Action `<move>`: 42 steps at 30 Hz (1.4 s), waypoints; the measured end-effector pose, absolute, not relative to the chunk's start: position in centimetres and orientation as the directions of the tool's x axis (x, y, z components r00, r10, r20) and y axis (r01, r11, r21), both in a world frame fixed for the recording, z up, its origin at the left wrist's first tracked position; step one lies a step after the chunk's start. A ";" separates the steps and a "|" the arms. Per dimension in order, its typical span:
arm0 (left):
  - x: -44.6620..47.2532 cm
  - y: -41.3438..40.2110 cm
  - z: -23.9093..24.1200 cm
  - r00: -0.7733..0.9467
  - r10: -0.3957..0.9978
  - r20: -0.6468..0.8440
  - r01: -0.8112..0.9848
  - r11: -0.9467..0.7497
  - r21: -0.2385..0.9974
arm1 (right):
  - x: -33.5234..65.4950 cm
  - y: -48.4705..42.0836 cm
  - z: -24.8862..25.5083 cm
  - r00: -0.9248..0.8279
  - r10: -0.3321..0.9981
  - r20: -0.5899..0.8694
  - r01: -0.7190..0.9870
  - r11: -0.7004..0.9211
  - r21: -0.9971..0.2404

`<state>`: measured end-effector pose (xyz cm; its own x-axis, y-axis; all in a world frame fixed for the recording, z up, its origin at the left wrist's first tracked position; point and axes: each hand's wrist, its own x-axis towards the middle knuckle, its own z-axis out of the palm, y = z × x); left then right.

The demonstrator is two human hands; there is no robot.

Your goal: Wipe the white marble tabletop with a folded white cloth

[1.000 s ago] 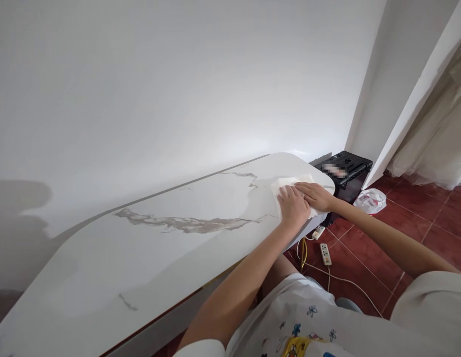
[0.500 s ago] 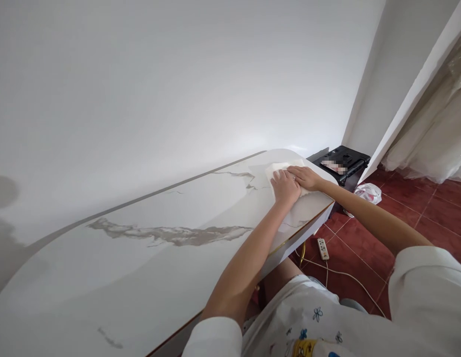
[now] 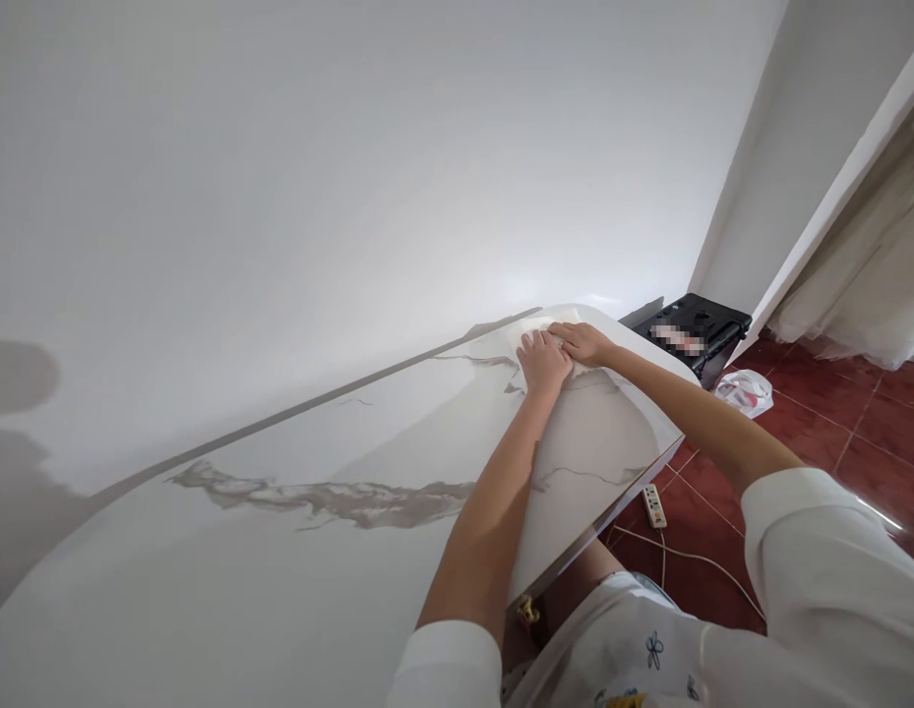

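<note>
A white cloth (image 3: 531,323) lies bunched on the white marble-patterned tabletop (image 3: 397,423), near its far rounded end. My left hand (image 3: 543,362) presses down on it, the fingers bent over the cloth. Just to the right, my right hand (image 3: 583,344) bears on the same cloth, its fingertips meeting the left hand's fingers. Both palms are hidden from above, and the hands cover much of the cloth.
A pale wall (image 3: 427,177) runs along the table's far side. Beyond the right end stands a black case (image 3: 711,320), with a plastic bag (image 3: 744,391) beside it. A power strip (image 3: 652,506) and its cord lie on the red tiled floor (image 3: 818,433).
Both hands have slid the cloth a little to the left and toward the wall side of the tabletop. The view has also shifted slightly.
</note>
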<state>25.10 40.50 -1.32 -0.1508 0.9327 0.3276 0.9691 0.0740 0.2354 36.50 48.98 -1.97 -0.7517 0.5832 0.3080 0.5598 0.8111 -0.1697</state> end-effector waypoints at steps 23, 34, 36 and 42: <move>21.6 48.3 -1.2 -0.233 0.898 0.373 0.959 0.149 0.240 | 32.2 58.0 -2.2 -0.790 0.515 0.332 0.477 0.857 -0.195; 22.4 48.0 -1.3 -0.211 0.913 0.350 0.966 0.139 0.219 | 33.1 58.1 -2.9 -0.778 0.525 0.344 0.484 0.851 -0.204; 23.0 47.6 -1.3 -0.202 0.912 0.357 0.967 0.128 0.221 | 33.9 57.7 -3.0 -0.776 0.530 0.342 0.492 0.848 -0.197; 25.3 45.5 -1.3 -0.160 0.916 0.367 0.970 0.076 0.233 | 36.9 55.3 -3.0 -0.762 0.560 0.325 0.538 0.827 -0.163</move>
<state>25.32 45.51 -1.27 -0.1600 0.9163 0.3671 0.9696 0.0761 0.2325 36.93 55.34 -3.05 -0.7617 0.5603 0.3254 0.5384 0.8267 -0.1632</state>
